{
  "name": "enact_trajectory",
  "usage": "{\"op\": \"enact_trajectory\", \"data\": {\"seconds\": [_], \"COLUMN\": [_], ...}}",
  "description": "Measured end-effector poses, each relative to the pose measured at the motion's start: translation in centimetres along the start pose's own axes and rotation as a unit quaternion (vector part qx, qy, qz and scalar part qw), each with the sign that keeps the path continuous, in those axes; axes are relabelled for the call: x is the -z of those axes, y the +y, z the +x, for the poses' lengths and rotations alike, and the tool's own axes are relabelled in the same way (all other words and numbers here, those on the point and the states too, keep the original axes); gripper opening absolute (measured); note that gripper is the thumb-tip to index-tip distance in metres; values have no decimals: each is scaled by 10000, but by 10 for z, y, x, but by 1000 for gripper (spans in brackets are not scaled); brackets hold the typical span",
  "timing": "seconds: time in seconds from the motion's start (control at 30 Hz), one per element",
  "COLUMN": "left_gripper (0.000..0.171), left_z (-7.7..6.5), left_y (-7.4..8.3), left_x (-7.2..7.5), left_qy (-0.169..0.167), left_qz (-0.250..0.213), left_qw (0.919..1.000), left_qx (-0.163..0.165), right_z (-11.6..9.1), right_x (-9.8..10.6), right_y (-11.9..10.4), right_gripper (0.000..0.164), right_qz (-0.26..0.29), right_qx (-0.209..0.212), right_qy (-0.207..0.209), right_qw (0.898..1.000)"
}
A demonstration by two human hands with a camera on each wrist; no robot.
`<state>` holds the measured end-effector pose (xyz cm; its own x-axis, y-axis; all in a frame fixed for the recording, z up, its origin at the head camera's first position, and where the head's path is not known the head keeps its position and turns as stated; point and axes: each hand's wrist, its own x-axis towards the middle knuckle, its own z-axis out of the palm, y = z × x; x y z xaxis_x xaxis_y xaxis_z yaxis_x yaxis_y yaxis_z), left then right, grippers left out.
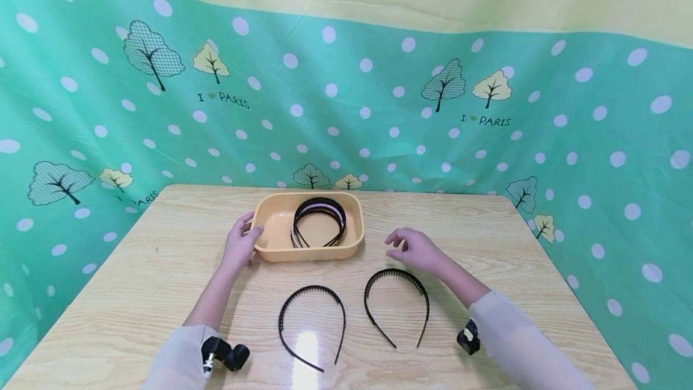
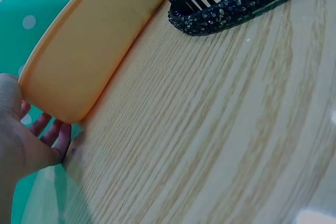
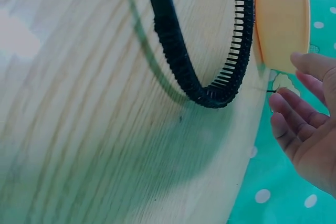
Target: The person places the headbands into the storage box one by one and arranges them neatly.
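At the left end of a pale orange plastic tray point(image 1: 308, 254), my left hand point(image 1: 240, 248) grips the rim, thumb over the edge and fingers along the outside. Several hair headbands point(image 1: 320, 202), mostly black, stand together in the tray's right half. My right hand point(image 1: 415, 250) hovers right of the tray, fingers loosely bent and holding nothing. Just below it lies a black toothed headband point(image 1: 395, 271), its ends toward me. A second black headband point(image 1: 313, 287) lies to its left; the left wrist view shows glittery stones on a headband's band point(image 2: 226, 17).
The light wood table point(image 1: 157, 294) carries the tray near its back edge. Behind and around it hangs a green dotted curtain point(image 1: 346, 119) with printed trees. A small black camera point(image 1: 233, 355) sits on the left wrist, and another point(image 1: 468, 337) on the right.
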<state>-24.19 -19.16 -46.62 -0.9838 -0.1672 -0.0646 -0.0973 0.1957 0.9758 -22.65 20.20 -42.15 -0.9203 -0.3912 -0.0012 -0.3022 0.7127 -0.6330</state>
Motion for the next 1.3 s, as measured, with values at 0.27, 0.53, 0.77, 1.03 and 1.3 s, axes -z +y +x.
{"op": "enact_trajectory", "data": {"seconds": [0.27, 0.53, 0.77, 1.03, 1.3], "left_gripper": [56, 56, 56, 56, 55], "left_z": [-3, -9, 1, 2, 1], "left_y": [6, 19, 2, 0, 0], "left_x": [1, 1, 1, 1, 1], "left_qy": [-74, -114, -65, -47, -35], "left_qz": [-54, -134, 0, 105, 59], "left_qw": [9999, 9996, 9999, 9999, 9999], "left_qx": [128, 226, 127, 94, 102], "right_z": [-5, -11, -16, -17, -18], "right_x": [-2, 2, -1, -6, -9], "right_y": [9, 13, 16, 20, 23], "right_gripper": [22, 20, 20, 21, 22], "right_qz": [-268, -474, -528, -558, -659], "right_qx": [227, 509, 416, 350, 388], "right_qy": [-377, -513, -674, -754, -779], "right_qw": [9987, 9963, 9955, 9950, 9940]}}
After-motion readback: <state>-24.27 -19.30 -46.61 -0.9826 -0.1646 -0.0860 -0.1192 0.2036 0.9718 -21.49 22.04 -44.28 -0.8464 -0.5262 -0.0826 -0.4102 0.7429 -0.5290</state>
